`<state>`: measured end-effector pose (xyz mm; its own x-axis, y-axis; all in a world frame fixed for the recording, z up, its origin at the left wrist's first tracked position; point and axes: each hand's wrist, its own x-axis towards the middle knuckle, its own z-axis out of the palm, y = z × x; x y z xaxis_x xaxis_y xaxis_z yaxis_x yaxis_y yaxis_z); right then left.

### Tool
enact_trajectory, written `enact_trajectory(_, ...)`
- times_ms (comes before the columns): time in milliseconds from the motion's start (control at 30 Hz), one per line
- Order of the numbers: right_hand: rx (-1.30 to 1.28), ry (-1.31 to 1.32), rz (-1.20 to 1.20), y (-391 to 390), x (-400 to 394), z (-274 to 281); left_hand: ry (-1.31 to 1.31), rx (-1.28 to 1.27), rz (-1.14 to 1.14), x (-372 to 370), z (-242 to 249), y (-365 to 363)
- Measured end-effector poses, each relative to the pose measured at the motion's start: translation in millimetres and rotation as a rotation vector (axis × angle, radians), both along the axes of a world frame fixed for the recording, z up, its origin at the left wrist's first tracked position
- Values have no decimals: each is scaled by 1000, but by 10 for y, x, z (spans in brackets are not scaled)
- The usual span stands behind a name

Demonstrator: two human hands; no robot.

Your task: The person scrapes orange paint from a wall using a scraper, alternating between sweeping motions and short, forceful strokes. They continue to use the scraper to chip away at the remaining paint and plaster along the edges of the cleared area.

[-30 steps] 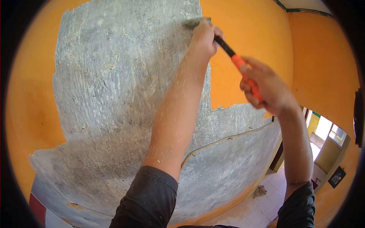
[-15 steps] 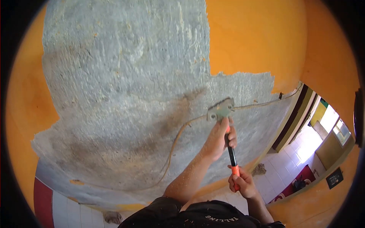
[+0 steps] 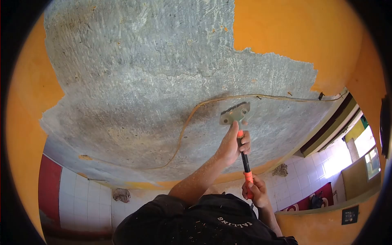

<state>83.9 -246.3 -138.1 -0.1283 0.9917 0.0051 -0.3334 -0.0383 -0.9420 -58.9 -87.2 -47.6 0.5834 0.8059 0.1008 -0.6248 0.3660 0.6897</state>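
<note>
Both my hands grip a long-handled wall scraper (image 3: 246,162) with a wide flat metal head, two bolts and a black and orange handle. My left hand (image 3: 232,143) is wrapped round the upper handle just below the head, thumb laid along its neck. Lower down, my right hand (image 3: 256,190) closes round the orange end. The scraper's blade lies close over the grey stripped wall (image 3: 143,94), below a thin cable (image 3: 228,97) that runs across it.
Orange paint (image 3: 294,28) covers the wall at the upper right, with a ragged edge against the grey. Below are a white tiled floor (image 3: 81,196) and a crumpled bundle (image 3: 121,195) by the wall. A doorway and a red mat (image 3: 326,194) lie at the right.
The scraper head has moved down the wall, from over the cable to below it, with both hands still on the handle. My view has shifted too.
</note>
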Motion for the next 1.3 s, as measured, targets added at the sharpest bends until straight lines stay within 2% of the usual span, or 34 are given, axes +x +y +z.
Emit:
enact_trajectory(33,49,137,87,72,14,40,-51,31,-51,13,102,31)
enact_trajectory(67,47,138,101,148,27,103,-102,64,-102,26,209,67)
enact_trajectory(133,22,430,314,301,50,274,-103,78,-117,60,397,168)
enact_trajectory(167,19,430,326,379,61,353,-104,93,-146,76,506,218)
enact_trajectory(233,-15,611,495,538,75,515,-97,95,-139,104,788,306)
enact_trajectory(333,66,526,472,767,99,814,-96,197,-162,128,1163,458)
enact_trajectory(567,199,417,384,1074,120,1466,-70,298,15,252,1823,669)
enact_trajectory(700,163,427,335,1122,162,1547,-37,323,34,294,1839,799)
enact_trajectory(900,166,303,316,1148,268,1691,-95,347,68,310,1865,800)
enact_trajectory(967,160,227,225,1116,261,1696,-120,271,88,343,1845,769)
enact_trajectory(1200,161,223,238,1103,333,1789,-136,319,80,350,1891,781)
enact_trajectory(1300,156,185,153,1072,329,1749,-126,303,93,402,1840,764)
